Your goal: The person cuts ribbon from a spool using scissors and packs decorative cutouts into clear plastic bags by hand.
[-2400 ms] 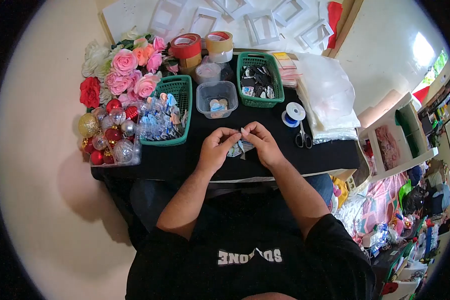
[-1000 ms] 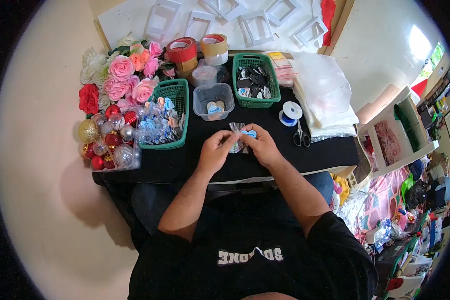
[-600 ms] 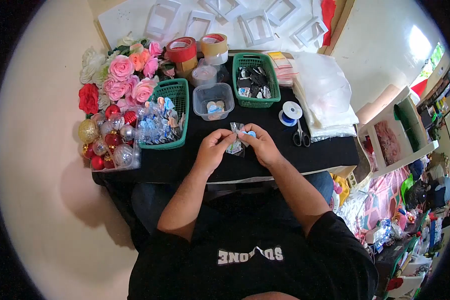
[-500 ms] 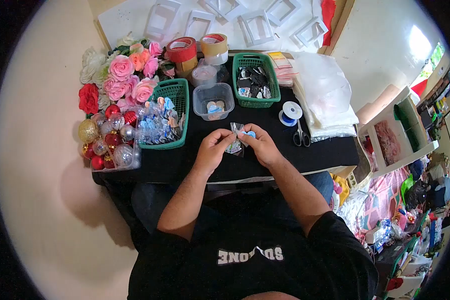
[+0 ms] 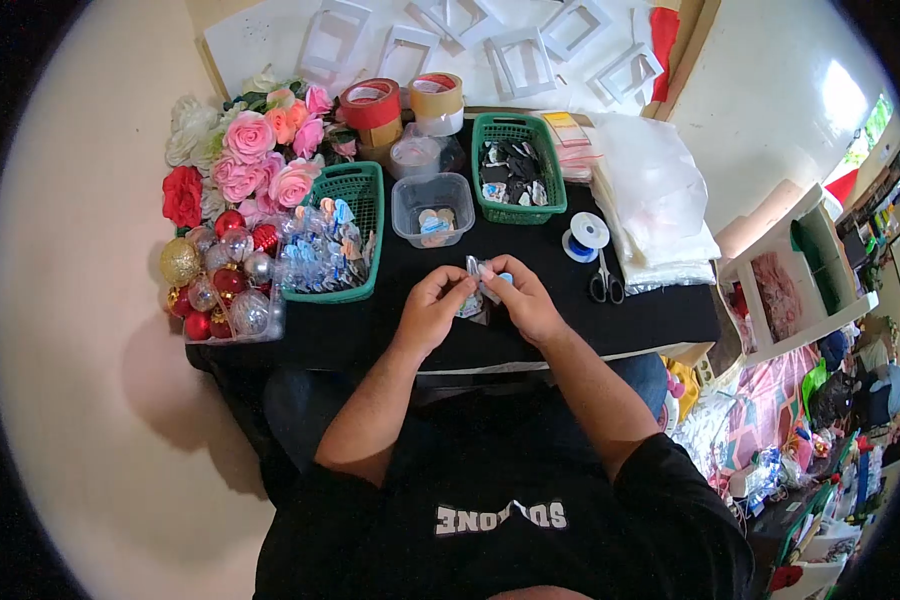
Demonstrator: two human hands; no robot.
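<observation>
Above the front of the black-covered table, my left hand (image 5: 432, 308) pinches one side of a small clear plastic bag (image 5: 473, 270). My right hand (image 5: 526, 304) grips its other side at the top. Something with a printed pattern shows inside the bag, partly hidden by my fingers. A light blue piece (image 5: 507, 278) peeks out by my right fingers. Just beyond my hands stands a clear plastic tub (image 5: 402, 212) holding a few blue and tan pieces. A green basket (image 5: 518, 213) with black and patterned pieces is behind it.
Left, a green basket (image 5: 370, 190) holds wrapped pieces, beside Christmas balls (image 5: 227, 280) and artificial roses (image 5: 248, 137). Tape rolls (image 5: 372, 103) stand at the back. On the right are a ribbon spool (image 5: 588, 232), scissors (image 5: 604, 282) and stacked plastic bags (image 5: 660, 200). White frames (image 5: 522, 62) lie behind.
My fingers have shifted on the bag's top, and its upper edge now leans differently between them. The whole view has moved slightly.
</observation>
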